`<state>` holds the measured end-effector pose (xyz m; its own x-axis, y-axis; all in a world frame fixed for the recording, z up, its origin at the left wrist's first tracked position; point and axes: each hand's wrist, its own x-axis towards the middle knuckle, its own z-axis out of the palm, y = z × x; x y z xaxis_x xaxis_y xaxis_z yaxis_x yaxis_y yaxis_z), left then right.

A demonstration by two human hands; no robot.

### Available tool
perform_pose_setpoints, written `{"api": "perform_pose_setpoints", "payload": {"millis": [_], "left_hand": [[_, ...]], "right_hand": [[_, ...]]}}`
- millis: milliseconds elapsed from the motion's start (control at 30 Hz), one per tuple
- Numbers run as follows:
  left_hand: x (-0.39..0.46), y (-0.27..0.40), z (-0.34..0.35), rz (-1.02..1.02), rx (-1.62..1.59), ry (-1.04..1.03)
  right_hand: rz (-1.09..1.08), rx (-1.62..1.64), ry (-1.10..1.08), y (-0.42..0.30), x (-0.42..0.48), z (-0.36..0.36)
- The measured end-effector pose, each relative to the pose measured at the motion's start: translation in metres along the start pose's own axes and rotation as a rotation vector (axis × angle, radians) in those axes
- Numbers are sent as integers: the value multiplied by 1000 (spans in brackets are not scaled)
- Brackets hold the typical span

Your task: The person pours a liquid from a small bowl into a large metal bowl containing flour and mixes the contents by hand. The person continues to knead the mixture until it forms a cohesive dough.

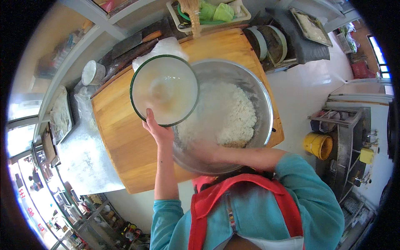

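My left hand [158,128] grips the near edge of a round bowl with a dark green rim [164,90], thumb over the rim. Cloudy whitish liquid seems to lie in the bowl, which is held over the left side of a large metal basin [265,90]. Inside the basin is a heap of crumbly white flour [239,114], with a brownish patch [236,144] at its near side. My right hand [203,152] is down in the basin against the near left part of the flour. It is blurred, and its fingers cannot be made out.
The basin stands on a wooden board [117,125]. Behind lie a cleaver [128,45], a white tub [93,72], a plastic bag [162,48] and a tray of cabbage [215,12]. Round metal-rimmed items [268,43] stand at the back right. A yellow bucket [317,145] is farther right.
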<state>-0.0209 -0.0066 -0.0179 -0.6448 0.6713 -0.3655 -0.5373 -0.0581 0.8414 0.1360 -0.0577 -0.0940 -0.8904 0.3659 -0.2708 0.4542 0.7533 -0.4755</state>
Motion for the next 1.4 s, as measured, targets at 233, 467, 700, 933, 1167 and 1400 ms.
{"api": "perform_pose_setpoints", "payload": {"millis": [233, 467, 700, 933, 1167, 1400], "left_hand": [[-3, 16, -10, 11, -36, 31], [-2, 17, -6, 17, -60, 33], [8, 4, -24, 75, -4, 0], [-4, 12, -5, 36, 14, 91], [0, 16, -17, 44, -21, 50], [9, -4, -21, 184, 88, 82]], "right_hand": [[391, 30, 221, 108, 3, -35], [460, 9, -6, 85, 56, -81], [59, -254, -8, 5, -42, -9], [241, -127, 246, 72, 31, -32], [771, -97, 273, 128, 23, -115], [150, -125, -42, 14, -16, 25]]}}
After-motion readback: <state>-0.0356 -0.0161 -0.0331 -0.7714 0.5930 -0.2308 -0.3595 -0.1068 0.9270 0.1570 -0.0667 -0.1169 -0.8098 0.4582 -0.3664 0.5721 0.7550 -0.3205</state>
